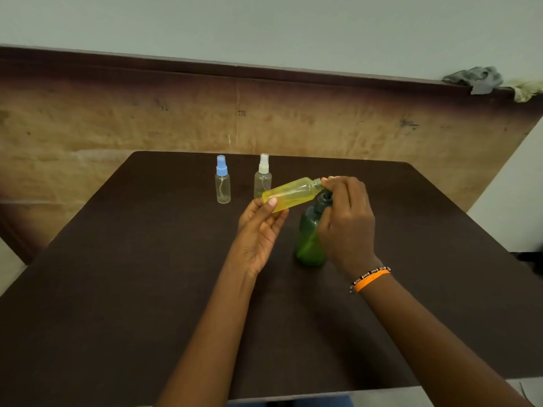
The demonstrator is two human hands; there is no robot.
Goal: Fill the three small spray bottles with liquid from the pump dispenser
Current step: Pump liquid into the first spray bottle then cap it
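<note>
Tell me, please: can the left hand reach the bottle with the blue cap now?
Probably not at once: the left hand holds the yellow bottle. The table toward the blue-capped bottle looks bare.

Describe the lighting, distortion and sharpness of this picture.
Head view: dim, even light, no hard shadows or glare on the dark table; wide-angle bending curves the wall trim; the yellow bottle and both hands look slightly soft.

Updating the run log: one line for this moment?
left hand: holds yellow bottle tilted | right hand: on pump dispenser | two capped bottles: upright behind
</note>
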